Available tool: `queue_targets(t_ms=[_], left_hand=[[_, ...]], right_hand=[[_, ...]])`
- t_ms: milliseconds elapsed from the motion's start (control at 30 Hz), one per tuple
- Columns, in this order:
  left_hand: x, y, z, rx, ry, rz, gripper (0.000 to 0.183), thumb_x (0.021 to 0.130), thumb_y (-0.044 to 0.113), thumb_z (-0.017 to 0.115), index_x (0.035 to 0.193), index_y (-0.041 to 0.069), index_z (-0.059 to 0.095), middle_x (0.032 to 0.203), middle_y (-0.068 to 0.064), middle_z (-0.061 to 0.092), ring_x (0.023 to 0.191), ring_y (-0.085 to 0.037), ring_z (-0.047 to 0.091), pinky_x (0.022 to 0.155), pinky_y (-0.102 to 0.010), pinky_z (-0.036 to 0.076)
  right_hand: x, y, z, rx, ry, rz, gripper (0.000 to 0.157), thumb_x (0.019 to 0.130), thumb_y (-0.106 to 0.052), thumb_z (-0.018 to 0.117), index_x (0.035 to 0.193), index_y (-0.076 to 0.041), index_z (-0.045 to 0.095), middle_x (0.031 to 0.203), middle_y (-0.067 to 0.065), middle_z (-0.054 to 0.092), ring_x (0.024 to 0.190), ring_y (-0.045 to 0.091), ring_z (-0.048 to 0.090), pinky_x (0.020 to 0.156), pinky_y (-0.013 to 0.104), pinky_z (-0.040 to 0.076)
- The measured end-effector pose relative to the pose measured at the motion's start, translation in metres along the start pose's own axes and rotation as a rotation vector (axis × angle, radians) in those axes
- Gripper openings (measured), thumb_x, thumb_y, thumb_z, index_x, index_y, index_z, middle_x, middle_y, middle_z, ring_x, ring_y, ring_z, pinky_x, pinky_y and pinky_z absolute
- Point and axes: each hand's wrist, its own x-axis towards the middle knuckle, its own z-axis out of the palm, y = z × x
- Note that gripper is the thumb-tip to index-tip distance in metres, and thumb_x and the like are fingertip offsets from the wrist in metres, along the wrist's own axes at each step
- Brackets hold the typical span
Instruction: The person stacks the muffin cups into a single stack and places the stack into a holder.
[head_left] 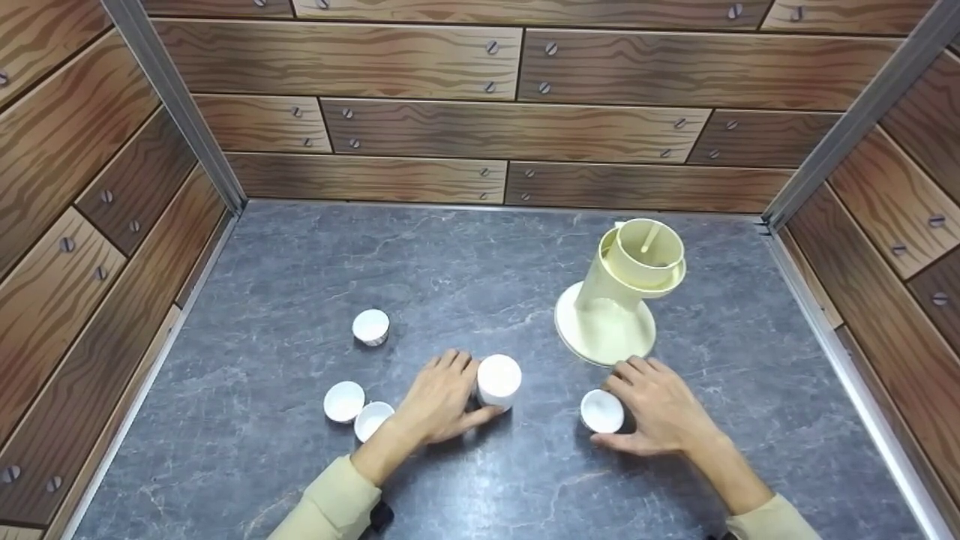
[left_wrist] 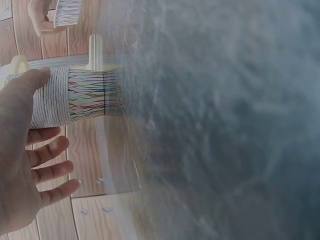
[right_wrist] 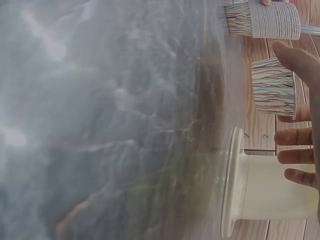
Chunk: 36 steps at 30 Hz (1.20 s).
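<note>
My left hand (head_left: 442, 397) holds a stack of paper cups (head_left: 499, 380) between thumb and index finger, the other fingers spread. In the left wrist view the stack (left_wrist: 85, 95) stands upright, with many rims nested above coloured wavy lines. To the right, my right hand (head_left: 664, 409) grips a single paper cup (head_left: 602, 411) by its rim with thumb and index finger. That cup (right_wrist: 274, 87) is upright in the right wrist view, its base raised off the tabletop. Just beyond this hand stands a pale yellow stand (head_left: 611, 330) with a round base and a cylinder on top.
Three single cups stand upright on the left: one farther back (head_left: 371, 327), another at the far left (head_left: 344, 402), and a third (head_left: 374, 421) beside my left wrist. The grey marbled tabletop (head_left: 450, 262) is bordered by wood-patterned walls (head_left: 420, 127) and metal edging.
</note>
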Motion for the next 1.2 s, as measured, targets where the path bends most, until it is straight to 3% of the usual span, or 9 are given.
queue_targets(t_ms=[200, 667, 1000, 1200], left_hand=[[0.000, 0.000, 0.000, -0.011, -0.011, 0.001, 0.068, 0.096, 0.070, 0.058, 0.124, 0.008, 0.064, 0.114, -0.008, 0.068, 0.110, -0.024, 0.062, 0.096, -0.040, 0.058], [0.001, -0.001, 0.001, -0.014, -0.020, -0.010, 0.070, 0.096, 0.071, 0.057, 0.126, 0.008, 0.064, 0.117, -0.008, 0.068, 0.111, -0.025, 0.062, 0.096, -0.042, 0.058], [0.001, -0.001, 0.000, -0.030, -0.012, -0.008, 0.070, 0.095, 0.070, 0.059, 0.127, 0.008, 0.063, 0.117, -0.008, 0.068, 0.112, -0.025, 0.063, 0.099, -0.043, 0.057], [0.001, 0.000, 0.000, -0.023, -0.023, -0.006, 0.071, 0.096, 0.071, 0.058, 0.128, 0.008, 0.063, 0.118, -0.009, 0.068, 0.113, -0.025, 0.063, 0.100, -0.043, 0.058]], right_hand=[[0.007, -0.002, 0.001, 0.054, 0.066, -0.014, 0.067, 0.062, -0.075, 0.084, 0.095, -0.019, 0.067, 0.093, -0.002, 0.064, 0.087, 0.017, 0.058, 0.075, 0.036, 0.050], [0.029, -0.007, -0.005, 0.085, 0.083, -0.010, 0.071, 0.056, -0.071, 0.090, 0.099, -0.020, 0.068, 0.096, -0.002, 0.065, 0.090, 0.018, 0.059, 0.077, 0.033, 0.049], [0.048, -0.012, -0.009, 0.108, 0.131, -0.049, 0.066, 0.070, -0.078, 0.078, 0.098, -0.019, 0.068, 0.096, -0.002, 0.065, 0.089, 0.017, 0.058, 0.077, 0.035, 0.048], [0.060, -0.016, -0.012, 0.130, 0.184, -0.075, 0.066, 0.072, -0.079, 0.076, 0.098, -0.018, 0.068, 0.096, -0.001, 0.066, 0.089, 0.016, 0.058, 0.076, 0.033, 0.048]])
